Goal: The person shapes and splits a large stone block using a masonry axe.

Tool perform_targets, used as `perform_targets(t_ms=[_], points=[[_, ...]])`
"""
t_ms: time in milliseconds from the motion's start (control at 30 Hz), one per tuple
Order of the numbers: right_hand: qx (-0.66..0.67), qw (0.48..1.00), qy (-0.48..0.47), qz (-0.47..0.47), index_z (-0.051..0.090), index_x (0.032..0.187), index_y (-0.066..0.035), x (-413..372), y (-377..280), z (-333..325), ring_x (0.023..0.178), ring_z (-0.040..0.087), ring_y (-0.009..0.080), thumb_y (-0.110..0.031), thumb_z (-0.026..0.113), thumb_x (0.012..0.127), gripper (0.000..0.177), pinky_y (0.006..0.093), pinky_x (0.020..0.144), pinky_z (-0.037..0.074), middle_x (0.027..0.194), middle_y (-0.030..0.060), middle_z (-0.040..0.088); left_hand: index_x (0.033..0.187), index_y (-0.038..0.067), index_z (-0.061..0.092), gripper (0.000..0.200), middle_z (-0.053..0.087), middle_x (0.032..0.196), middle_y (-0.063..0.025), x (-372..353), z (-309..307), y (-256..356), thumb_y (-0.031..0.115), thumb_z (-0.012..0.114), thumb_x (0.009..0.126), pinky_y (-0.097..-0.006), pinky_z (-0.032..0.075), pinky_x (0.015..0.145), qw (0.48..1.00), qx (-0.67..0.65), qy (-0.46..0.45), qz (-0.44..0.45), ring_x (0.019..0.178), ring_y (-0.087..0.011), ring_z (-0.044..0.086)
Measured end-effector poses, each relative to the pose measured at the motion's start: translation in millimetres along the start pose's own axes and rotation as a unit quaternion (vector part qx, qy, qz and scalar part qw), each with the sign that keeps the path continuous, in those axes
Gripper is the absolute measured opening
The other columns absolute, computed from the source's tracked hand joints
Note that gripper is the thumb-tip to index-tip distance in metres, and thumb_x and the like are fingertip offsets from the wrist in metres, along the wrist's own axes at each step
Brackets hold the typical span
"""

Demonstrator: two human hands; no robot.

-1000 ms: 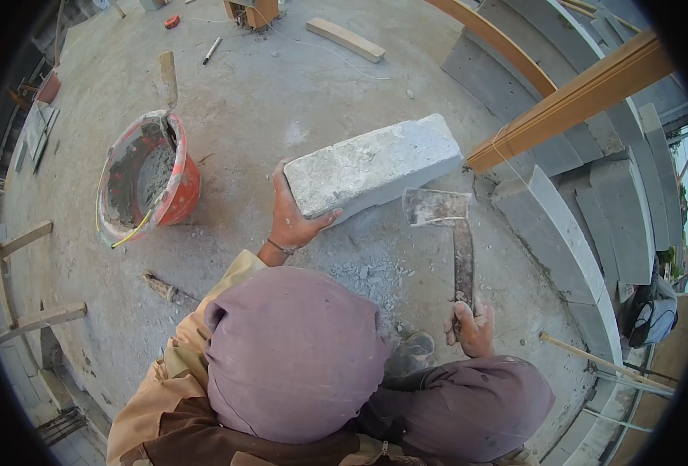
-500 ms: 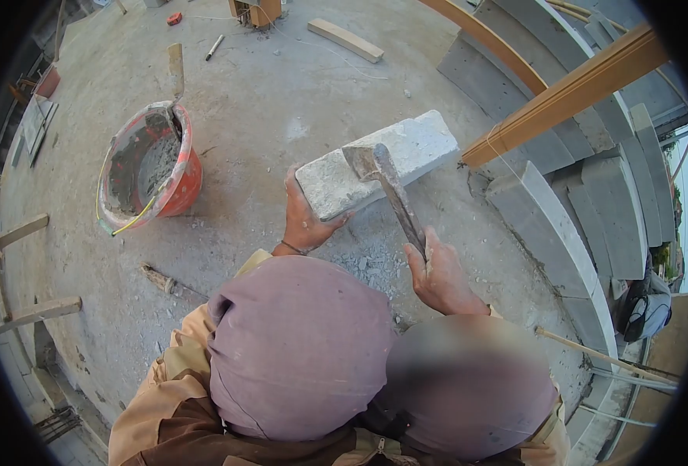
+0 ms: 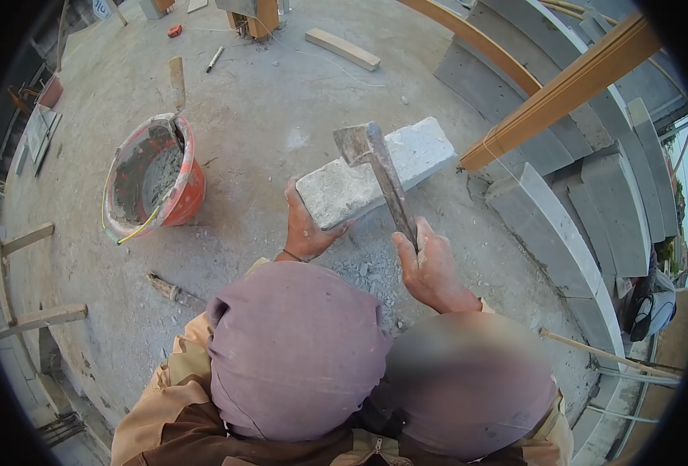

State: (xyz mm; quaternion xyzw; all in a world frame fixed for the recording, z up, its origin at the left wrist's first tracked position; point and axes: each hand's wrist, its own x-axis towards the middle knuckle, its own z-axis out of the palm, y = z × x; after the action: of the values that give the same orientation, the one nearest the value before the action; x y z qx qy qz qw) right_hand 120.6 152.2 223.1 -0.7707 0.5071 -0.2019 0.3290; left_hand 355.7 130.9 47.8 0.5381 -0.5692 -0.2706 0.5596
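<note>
A long whitish block [image 3: 418,155] is tilted above the concrete floor, its right end farther away. My left hand [image 3: 306,229] grips its near left end, fingers around the edge and underside. My right hand [image 3: 429,268] is closed on the handle of a hatchet-like tool [image 3: 388,182]. The tool's broad metal head is over the middle of the block; whether it touches the surface I cannot tell. Pale chips [image 3: 371,276] lie on the floor between my hands. My two knees, in mauve cloth, are below them.
A red bucket [image 3: 192,194] of grey mortar stands at the left, with a trowel [image 3: 177,81] at its rim. Another dirty tool [image 3: 165,287] lies nearer. An orange-brown post [image 3: 561,93] and stacked grey slabs [image 3: 553,225] are at the right. A wooden piece [image 3: 342,49] lies beyond.
The tool's head has risen and shifted slightly left, along with my right hand. My left hand still grips the block. The view has shifted a little.
</note>
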Motion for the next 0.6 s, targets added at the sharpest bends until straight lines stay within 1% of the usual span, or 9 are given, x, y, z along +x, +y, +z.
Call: perform_targets(t_ms=[100, 167, 200, 233, 300, 333, 467, 533, 600], points=[[0.1, 0.991, 0.076, -0.04, 0.054, 0.103, 0.007, 4.6, -18.0, -13.3, 0.059, 0.067, 0.0405, -0.005, 0.065, 0.1, 0.017, 0.0456, 0.053, 0.047, 0.067, 0.024, 0.061, 0.154, 0.003, 0.009, 0.122, 0.047, 0.141, -0.0195, -0.9, -1.2, 8.2, 0.017, 0.097, 0.071, -0.0431, 0.043, 0.115, 0.999, 0.028, -0.012, -0.026, 0.137, -0.0319, 0.05], [0.163, 0.962, 0.177, -0.126, 0.054, 0.103, 0.008, 7.9, -6.7, -9.5, 0.056, 0.066, 0.0349, -0.003, 0.064, 0.1, 0.016, 0.042, 0.051, 0.046, 0.067, 0.0224, 0.06, 0.153, 0.003, 0.009, 0.122, 0.047, 0.141, -0.0194, 0.3, -2.5, 10.9, 0.018, 0.097, 0.071, -0.0432, 0.043, 0.115, 0.999, 0.036, -0.011, -0.034, 0.137, -0.0317, 0.05], [0.096, 0.981, 0.135, -0.103, 0.053, 0.101, 0.009, 5.9, 3.3, -6.0, 0.058, 0.066, 0.0422, -0.006, 0.064, 0.1, 0.019, 0.045, 0.052, 0.047, 0.066, 0.0252, 0.06, 0.153, 0.003, 0.009, 0.122, 0.047, 0.141, -0.0195, 0.0, -2.2, 9.5, 0.019, 0.098, 0.071, -0.0429, 0.043, 0.115, 0.999, 0.025, -0.01, -0.022, 0.137, -0.0315, 0.05], [0.096, 0.98, 0.14, -0.106, 0.053, 0.101, 0.009, 10.0, 15.4, 4.8, 0.058, 0.066, 0.0422, -0.006, 0.064, 0.1, 0.019, 0.045, 0.052, 0.047, 0.066, 0.0252, 0.06, 0.153, 0.003, 0.009, 0.123, 0.047, 0.14, -0.0196, 0.5, -1.4, 8.5, 0.02, 0.098, 0.071, -0.0427, 0.043, 0.115, 1.0, 0.013, -0.008, -0.009, 0.136, -0.0313, 0.05], [-0.05, 0.998, 0.015, -0.035, 0.052, 0.1, 0.009, 20.2, 22.4, 21.7, 0.062, 0.065, 0.0497, -0.01, 0.062, 0.102, 0.022, 0.0484, 0.054, 0.047, 0.064, 0.0274, 0.06, 0.154, 0.003, 0.009, 0.123, 0.048, 0.14, -0.0198, -0.1, -1.6, 8.2, 0.021, 0.098, 0.071, -0.0425, 0.043, 0.115, 1.0, 0.009, -0.012, 0.002, 0.136, -0.0314, 0.051], [-0.039, 0.998, 0.011, -0.042, 0.051, 0.1, 0.009, 21.4, 17.2, 18.1, 0.065, 0.063, 0.054, -0.014, 0.062, 0.103, 0.025, 0.0512, 0.055, 0.047, 0.064, 0.0285, 0.059, 0.154, 0.002, 0.008, 0.124, 0.048, 0.14, -0.0199, 6.0, -1.8, 6.3, 0.023, 0.098, 0.071, -0.0424, 0.043, 0.114, 1.0, 0.005, -0.013, 0.008, 0.136, -0.0315, 0.051], [0.05, 0.998, 0.035, -0.022, 0.052, 0.101, 0.008, 25.3, -16.6, -8.7, 0.064, 0.063, 0.0527, -0.014, 0.062, 0.103, 0.024, 0.0509, 0.055, 0.047, 0.063, 0.0268, 0.059, 0.154, 0.002, 0.008, 0.125, 0.047, 0.14, -0.0199, 0.2, -1.8, 6.9, 0.022, 0.098, 0.071, -0.043, 0.043, 0.114, 0.999, 0.038, -0.006, 0.001, 0.136, -0.0317, 0.051], [0.134, 0.979, 0.129, -0.081, 0.053, 0.101, 0.008, 25.1, -25.0, -15.6, 0.065, 0.063, 0.053, -0.014, 0.062, 0.103, 0.024, 0.0509, 0.056, 0.047, 0.064, 0.0263, 0.059, 0.154, 0.002, 0.007, 0.126, 0.047, 0.141, -0.0199, 0.2, -1.8, 8.7, 0.022, 0.099, 0.07, -0.0433, 0.043, 0.115, 0.999, 0.026, -0.01, -0.024, 0.136, -0.0318, 0.051], [0.105, 0.987, 0.102, -0.071, 0.053, 0.102, 0.008, 26.5, -15.8, -8.6, 0.065, 0.064, 0.0525, -0.014, 0.062, 0.103, 0.024, 0.0506, 0.055, 0.047, 0.064, 0.026, 0.06, 0.153, 0.001, 0.01, 0.124, 0.046, 0.14, -0.0204, 0.3, 0.0, 5.8, 0.021, 0.099, 0.07, -0.0441, 0.043, 0.114, 1.0, 0.005, -0.004, -0.012, 0.135, -0.0326, 0.051]])
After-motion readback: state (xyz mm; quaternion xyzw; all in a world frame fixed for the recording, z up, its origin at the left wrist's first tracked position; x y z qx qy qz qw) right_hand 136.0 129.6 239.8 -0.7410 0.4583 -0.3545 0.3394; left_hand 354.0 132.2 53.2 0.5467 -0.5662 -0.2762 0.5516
